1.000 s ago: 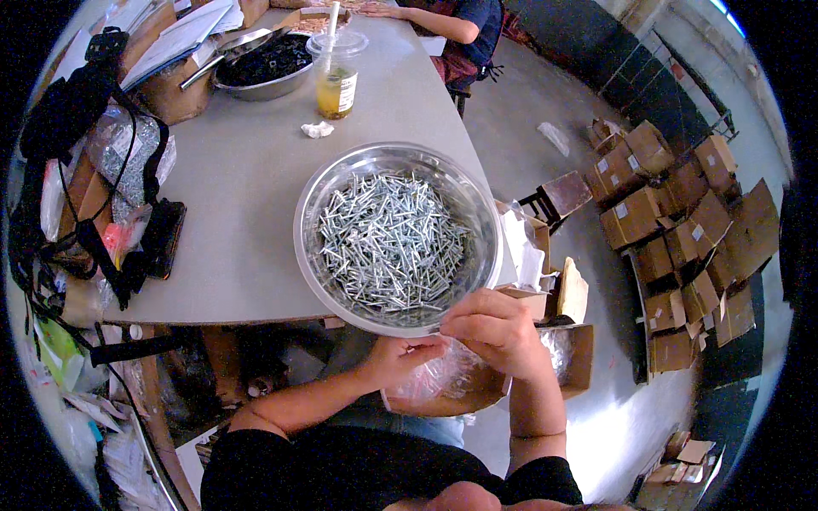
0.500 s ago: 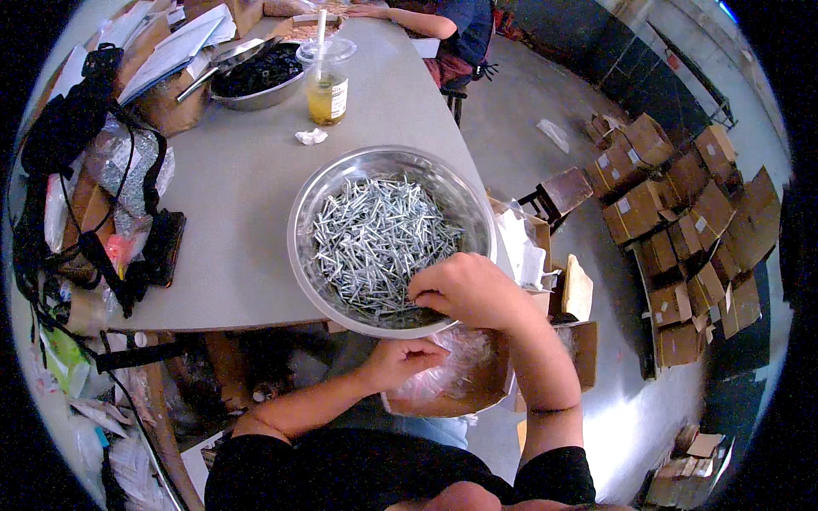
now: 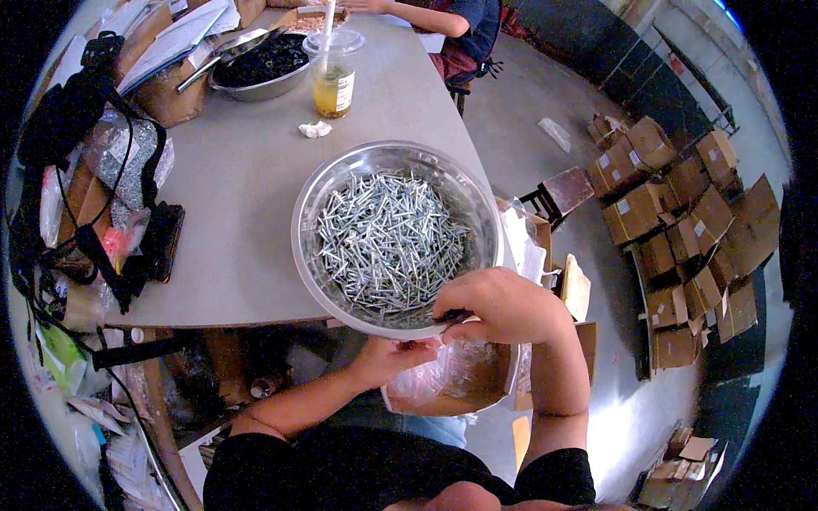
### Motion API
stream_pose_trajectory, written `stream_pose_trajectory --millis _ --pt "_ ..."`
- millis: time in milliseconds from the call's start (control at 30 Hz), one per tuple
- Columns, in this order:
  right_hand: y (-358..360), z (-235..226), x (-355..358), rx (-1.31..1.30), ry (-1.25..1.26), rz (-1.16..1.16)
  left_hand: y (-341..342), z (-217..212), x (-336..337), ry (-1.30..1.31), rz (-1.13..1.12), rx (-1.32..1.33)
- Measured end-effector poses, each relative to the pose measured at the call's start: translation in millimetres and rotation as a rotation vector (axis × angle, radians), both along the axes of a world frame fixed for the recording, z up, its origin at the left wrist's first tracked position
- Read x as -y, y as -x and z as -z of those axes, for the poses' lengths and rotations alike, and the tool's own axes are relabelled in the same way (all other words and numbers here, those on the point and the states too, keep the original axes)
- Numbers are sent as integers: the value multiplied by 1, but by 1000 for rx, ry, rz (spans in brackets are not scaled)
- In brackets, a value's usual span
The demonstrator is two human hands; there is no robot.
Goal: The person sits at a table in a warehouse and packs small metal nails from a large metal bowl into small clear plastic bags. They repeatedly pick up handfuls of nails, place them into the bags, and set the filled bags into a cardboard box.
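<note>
Picking step: right hand (image 3: pixel 503 305) at the bowl (image 3: pixel 396 234) near rim, fingers pinched together on screws (image 3: pixel 388 238) (count hidden). Left hand (image 3: pixel 388 358) below the table edge, closed on the mouth of a clear bag (image 3: pixel 434 379). Next move likely calls for carrying the pinch over the bag opening, no spills.

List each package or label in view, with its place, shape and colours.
Cardboard boxes: stacked on the floor at right, brown, pale labels.
Plastic cup: far on the table, clear, yellow drink, pale label.
Clear bag: at the left hand, below the bowl.
Bagged screws: table's left edge, clear.
</note>
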State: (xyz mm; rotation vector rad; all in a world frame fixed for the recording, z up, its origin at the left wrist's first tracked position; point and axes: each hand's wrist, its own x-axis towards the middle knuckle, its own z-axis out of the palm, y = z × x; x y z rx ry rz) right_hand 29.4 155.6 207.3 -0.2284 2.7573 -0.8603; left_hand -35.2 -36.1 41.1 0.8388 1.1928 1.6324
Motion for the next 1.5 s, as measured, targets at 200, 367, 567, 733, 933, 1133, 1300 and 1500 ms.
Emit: stream_pose_trajectory --millis 200,367,567,733,933,1133,1300,1500 --pt "-2 8 2 -227 -76 -26 1 7 0 104 193 67" --pt "3 -3 15 57 -185 59 5 6 4 -3 158 -68" --pt "-1 13 12 -158 -104 15 -2 4 -2 39 155 353" --pt "-3 3 17 -161 0 69 -2 18 -7 0 212 18" --pt "-20 11 14 -410 90 52 2 1 -9 119 253 -220" --pt "-46 26 20 -583 111 171 4 -42 -14 210 278 -240" --pt "-64 29 36 -548 239 248 -10 -18 -18 -35 145 -308" --pt "-81 44 54 -387 172 388 -14 -34 -23 -91 55 -498"
